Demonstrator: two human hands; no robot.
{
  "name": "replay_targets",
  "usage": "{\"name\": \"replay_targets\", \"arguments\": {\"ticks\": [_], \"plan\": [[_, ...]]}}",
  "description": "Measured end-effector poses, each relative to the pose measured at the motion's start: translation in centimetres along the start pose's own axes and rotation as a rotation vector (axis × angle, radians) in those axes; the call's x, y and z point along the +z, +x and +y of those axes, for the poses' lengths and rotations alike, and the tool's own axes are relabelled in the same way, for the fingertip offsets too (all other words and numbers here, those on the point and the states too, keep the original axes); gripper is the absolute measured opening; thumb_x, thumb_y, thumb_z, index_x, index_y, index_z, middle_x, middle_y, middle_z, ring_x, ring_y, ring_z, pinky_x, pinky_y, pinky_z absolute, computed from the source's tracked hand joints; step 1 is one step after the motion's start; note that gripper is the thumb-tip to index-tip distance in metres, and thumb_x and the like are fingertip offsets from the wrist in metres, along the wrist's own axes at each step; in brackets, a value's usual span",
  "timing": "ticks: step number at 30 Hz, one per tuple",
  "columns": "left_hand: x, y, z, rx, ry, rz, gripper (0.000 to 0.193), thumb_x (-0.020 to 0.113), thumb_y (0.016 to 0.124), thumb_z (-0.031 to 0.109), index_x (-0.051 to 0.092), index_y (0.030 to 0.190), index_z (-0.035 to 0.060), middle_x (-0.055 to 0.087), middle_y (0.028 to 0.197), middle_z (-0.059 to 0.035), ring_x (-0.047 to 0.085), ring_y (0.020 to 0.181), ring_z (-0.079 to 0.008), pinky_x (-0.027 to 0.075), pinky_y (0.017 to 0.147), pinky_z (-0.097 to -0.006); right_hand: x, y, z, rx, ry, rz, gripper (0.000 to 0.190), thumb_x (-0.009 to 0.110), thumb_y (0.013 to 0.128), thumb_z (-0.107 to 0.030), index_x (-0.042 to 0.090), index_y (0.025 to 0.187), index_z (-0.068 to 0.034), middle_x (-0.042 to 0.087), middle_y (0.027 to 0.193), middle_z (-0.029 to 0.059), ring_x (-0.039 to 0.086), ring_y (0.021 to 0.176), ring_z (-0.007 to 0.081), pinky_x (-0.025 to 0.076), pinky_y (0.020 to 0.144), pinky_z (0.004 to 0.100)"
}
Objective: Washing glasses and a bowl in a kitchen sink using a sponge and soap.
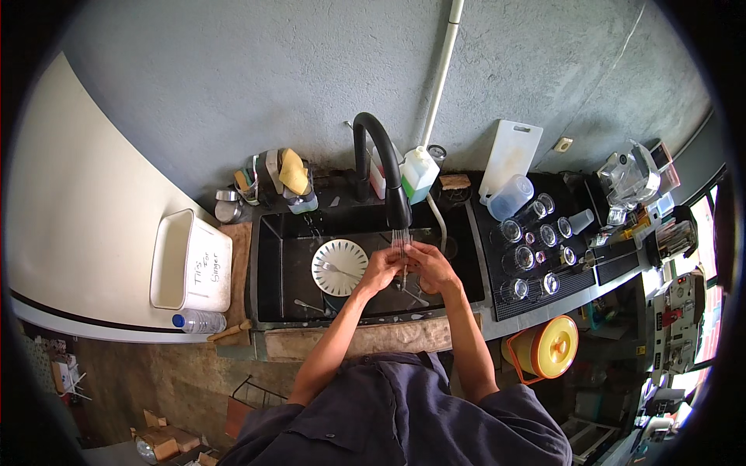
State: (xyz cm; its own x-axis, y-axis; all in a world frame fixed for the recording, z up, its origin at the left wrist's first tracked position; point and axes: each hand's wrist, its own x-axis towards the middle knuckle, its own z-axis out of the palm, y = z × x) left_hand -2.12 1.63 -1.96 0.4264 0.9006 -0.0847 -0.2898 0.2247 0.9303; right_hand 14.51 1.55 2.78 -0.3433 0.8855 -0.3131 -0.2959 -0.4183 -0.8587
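Water runs from the black gooseneck faucet (398,208) onto both hands over the black sink (270,291). My left hand (384,269) and my right hand (430,267) meet under the stream, fingers bent around a slim metal utensil (405,279), whose upper part is hidden by fingers and water. To the left in the basin lies a white plate (326,251) with dark dashes round its rim and a metal fork (335,268) on it. A spoon (310,306) rests on the basin floor near the front edge. More cutlery lies below my right hand.
Upside-down glasses (548,235) stand on a black mat at the right, near a translucent jug (510,197) and a white cutting board (513,152). A soap jug (418,173) and a yellow sponge (294,172) are behind the sink. A white bin (172,262) stands left.
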Motion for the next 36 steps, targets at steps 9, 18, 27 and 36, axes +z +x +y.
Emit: {"name": "replay_targets", "arguments": {"ticks": [9, 18, 27, 36], "plan": [[-3.7, -3.5, 1.5, 0.109, 0.269, 0.378, 0.018, 0.063, 0.099, 0.012, 0.066, 0.102, -0.0061, 0.074, 0.089, -0.0126, 0.073, 0.082, -0.0168, 0.058, 0.074, -0.0281, -13.5, 10.2, 21.4, -0.189, -1.026, -0.023, 0.051, 0.061, 0.094, -0.044, 0.067, 0.119, 0.001, 0.067, 0.12, 0.0207, 0.065, 0.11, 0.0338, 0.051, 0.093, 0.0516], [-8.8, -10.6, 2.2, 0.108, 0.198, 0.709, 0.022, 0.067, 0.098, 0.018, 0.071, 0.106, -0.0023, 0.074, 0.087, -0.0054, 0.069, 0.08, -0.0097, 0.051, 0.067, -0.0224, -14.9, 13.8, 29.8, -0.317, -1.774, -0.265, 0.038, 0.062, 0.093, -0.031, 0.07, 0.111, 0.002, 0.066, 0.109, 0.0234, 0.064, 0.104, 0.0377, 0.052, 0.089, 0.0501], [-9.2, -10.6, 0.9, 0.099, 0.14, 0.76, 0.02, 0.068, 0.097, 0.015, 0.072, 0.101, -0.005, 0.074, 0.087, -0.0067, 0.069, 0.079, -0.01, 0.052, 0.067, -0.0221, -10.7, 10.7, 23.3, -0.328, -1.565, -0.124, 0.029, 0.06, 0.096, -0.028, 0.074, 0.106, -0.004, 0.069, 0.093, 0.0123, 0.068, 0.09, 0.0271, 0.055, 0.082, 0.0431], [-6.2, -7.5, -0.8, 0.116, 0.224, 0.542, 0.02, 0.065, 0.099, 0.013, 0.07, 0.101, -0.006, 0.072, 0.083, -0.0063, 0.068, 0.074, -0.0104, 0.055, 0.068, -0.0252, -0.7, 4.0, 8.9, -0.21, -0.513, 0.227, 0.018, 0.071, 0.091, -0.011, 0.073, 0.098, 0.005, 0.074, 0.092, 0.0145, 0.072, 0.078, 0.0213, 0.059, 0.07, 0.0337]]}}
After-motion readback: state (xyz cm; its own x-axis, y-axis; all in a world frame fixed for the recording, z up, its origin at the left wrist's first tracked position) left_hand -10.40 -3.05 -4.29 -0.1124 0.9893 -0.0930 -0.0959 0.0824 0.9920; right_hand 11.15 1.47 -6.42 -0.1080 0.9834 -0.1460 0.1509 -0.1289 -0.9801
